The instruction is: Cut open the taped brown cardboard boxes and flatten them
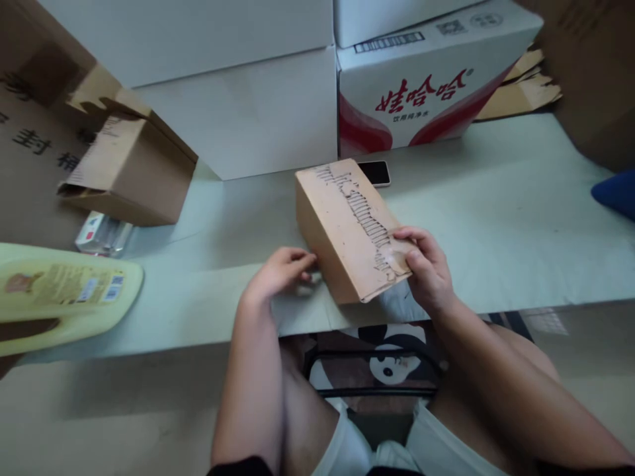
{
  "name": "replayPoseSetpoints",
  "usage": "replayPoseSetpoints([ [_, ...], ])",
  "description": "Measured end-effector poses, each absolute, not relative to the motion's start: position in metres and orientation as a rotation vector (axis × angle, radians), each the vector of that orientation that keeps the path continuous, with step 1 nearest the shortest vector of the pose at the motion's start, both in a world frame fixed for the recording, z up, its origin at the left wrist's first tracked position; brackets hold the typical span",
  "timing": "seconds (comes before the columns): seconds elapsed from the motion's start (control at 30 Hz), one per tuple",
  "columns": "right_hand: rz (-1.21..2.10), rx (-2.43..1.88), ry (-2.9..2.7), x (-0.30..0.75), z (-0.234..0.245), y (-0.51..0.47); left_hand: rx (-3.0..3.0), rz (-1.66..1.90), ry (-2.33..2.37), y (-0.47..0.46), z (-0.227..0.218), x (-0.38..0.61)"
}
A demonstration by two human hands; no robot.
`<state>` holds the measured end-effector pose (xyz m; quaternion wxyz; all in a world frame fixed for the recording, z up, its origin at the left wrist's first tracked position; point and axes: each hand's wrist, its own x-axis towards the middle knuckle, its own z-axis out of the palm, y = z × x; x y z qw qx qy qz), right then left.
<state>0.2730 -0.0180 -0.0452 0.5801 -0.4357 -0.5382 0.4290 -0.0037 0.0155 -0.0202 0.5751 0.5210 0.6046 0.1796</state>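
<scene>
A small brown cardboard box (342,228) with dark pen marks along its top face is tilted over the front part of the table. My right hand (427,268) grips its near right corner, thumb and fingers closed on the cardboard. Beside the box's left side is my left hand (290,270), its fingers curled and the fingertips at or very near the lower edge. Whether they touch the box I cannot tell. Partly hidden behind the far end of the box, a phone (378,173) lies flat on the table.
White cartons (278,112) line the back, one a red-and-white water carton (407,99). To the left are an open cardboard box (143,165), a clear plastic pack (104,233) and a yellow-green bottle (74,291) on its side. A blue object (618,193) shows at the right edge.
</scene>
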Motion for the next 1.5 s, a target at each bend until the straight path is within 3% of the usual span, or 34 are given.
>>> replayPoseSetpoints([
  [0.13,1.181,-0.895,-1.517,0.269,-0.036,-0.022,1.246,1.418,1.483,0.028,-0.035,-0.013],
  [0.2,1.264,-0.838,-1.609,0.267,-0.036,-0.025,1.359,1.636,1.363,0.028,-0.037,-0.014],
  [0.37,1.190,-0.912,-1.575,0.270,-0.043,-0.026,1.413,1.596,1.313,0.022,-0.033,-0.011],
  [0.53,0.523,-1.694,-1.836,0.281,-0.039,-0.012,1.322,1.614,1.367,0.021,-0.026,-0.007],
  [0.6,0.395,-1.934,-1.982,0.284,-0.039,-0.008,1.305,1.610,1.398,0.022,-0.025,-0.005],
  [0.77,0.457,-2.114,-2.091,0.287,-0.042,-0.003,1.251,1.626,1.477,0.024,-0.028,-0.009],
  [1.03,0.611,-2.213,-1.981,0.286,-0.035,0.000,1.088,1.933,1.604,0.030,-0.033,-0.014],
  [1.13,0.670,-2.109,-1.793,0.291,-0.033,0.002,1.165,1.902,1.612,0.029,-0.030,-0.010],
  [1.5,0.832,-1.057,-1.198,0.298,-0.030,0.001,1.471,1.778,1.599,0.022,-0.029,0.015],
])
